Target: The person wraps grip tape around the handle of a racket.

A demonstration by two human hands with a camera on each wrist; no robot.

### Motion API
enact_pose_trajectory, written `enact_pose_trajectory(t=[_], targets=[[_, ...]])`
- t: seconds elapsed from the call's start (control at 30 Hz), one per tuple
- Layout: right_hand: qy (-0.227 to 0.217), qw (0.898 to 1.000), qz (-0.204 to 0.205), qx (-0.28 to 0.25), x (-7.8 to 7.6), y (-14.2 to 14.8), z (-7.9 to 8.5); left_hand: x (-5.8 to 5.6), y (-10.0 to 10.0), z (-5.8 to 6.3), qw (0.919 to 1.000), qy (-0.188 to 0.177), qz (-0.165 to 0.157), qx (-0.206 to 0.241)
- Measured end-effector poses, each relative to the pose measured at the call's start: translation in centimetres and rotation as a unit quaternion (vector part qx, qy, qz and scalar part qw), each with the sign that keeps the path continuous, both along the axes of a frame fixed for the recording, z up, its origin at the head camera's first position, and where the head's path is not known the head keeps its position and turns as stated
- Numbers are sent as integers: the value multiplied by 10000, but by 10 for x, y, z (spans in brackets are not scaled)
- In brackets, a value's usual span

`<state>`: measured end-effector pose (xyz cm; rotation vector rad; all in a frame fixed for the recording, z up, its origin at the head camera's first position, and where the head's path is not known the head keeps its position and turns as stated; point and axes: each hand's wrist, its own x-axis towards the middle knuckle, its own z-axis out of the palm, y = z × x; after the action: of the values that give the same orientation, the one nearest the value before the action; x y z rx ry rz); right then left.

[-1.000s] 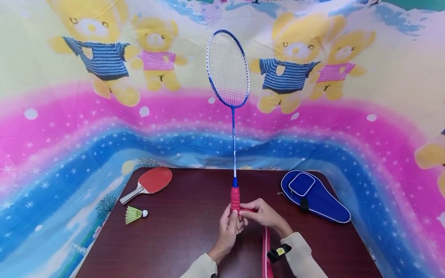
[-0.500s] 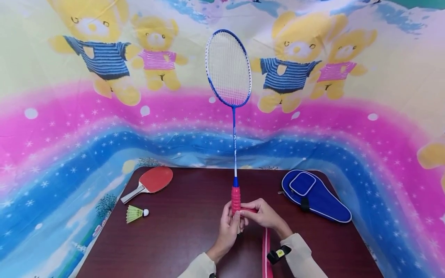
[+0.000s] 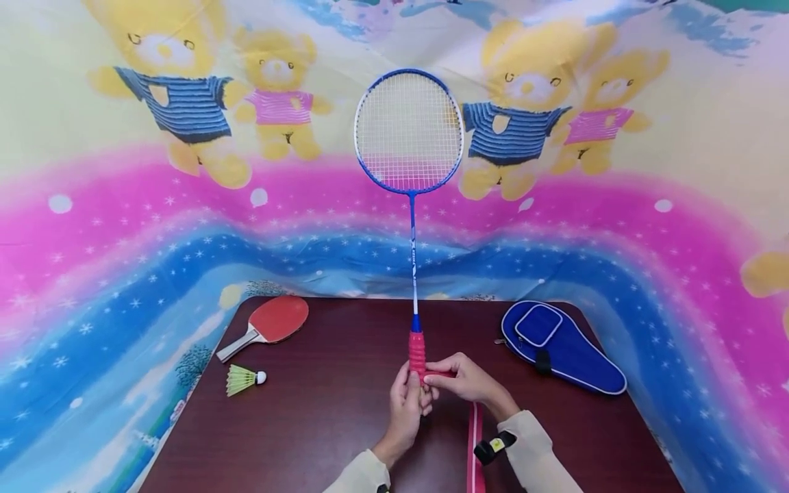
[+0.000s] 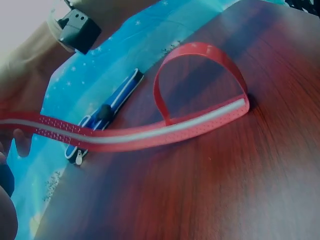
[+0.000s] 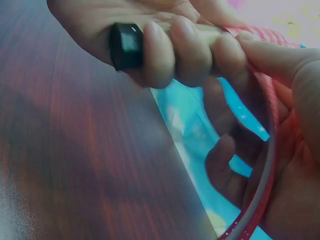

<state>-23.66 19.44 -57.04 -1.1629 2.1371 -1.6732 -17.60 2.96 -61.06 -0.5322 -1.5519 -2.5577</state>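
Note:
A blue and white badminton racket (image 3: 414, 246) stands upright, its strung head facing me. My left hand (image 3: 403, 407) grips the lower handle; in the right wrist view its fingers curl round the bare pale wood above a black butt cap (image 5: 127, 46). Red grip tape (image 3: 417, 350) is wound in ridges round the upper handle. My right hand (image 3: 471, 382) pinches the tape between thumb and fingers where it leaves the handle. The loose tape (image 4: 165, 136), perforated with a pale centre stripe, hangs down to the table and loops there in the left wrist view.
On the dark wooden table (image 3: 320, 424), a red table tennis bat (image 3: 280, 320) and a yellow shuttlecock (image 3: 242, 380) lie at the left. At the right lies a blue bat case (image 3: 564, 348) with white piping. A printed bear cloth (image 3: 296, 226) hangs behind.
The racket has turned about its shaft, so its head now shows as a nearly full round instead of a narrow oval. Both hands stay nearly in place at the handle.

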Motion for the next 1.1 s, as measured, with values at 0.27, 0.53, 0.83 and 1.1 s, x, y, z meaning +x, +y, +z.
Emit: enact_pose_trajectory(t=[0.27,0.53,0.83,1.1], targets=[[-1,9993,250,281,3,2,-2,1,0,-7,9994,28,-205,-293],[356,9987,-69,359,4,0,-1,6,2,2,9819,-132,960,-1627],[397,9983,-358,212,11,-1,-3,10,7,8,9870,-235,801,-1373],[27,10000,-16,7,10,2,5,8,7,6,9983,273,360,-360]])
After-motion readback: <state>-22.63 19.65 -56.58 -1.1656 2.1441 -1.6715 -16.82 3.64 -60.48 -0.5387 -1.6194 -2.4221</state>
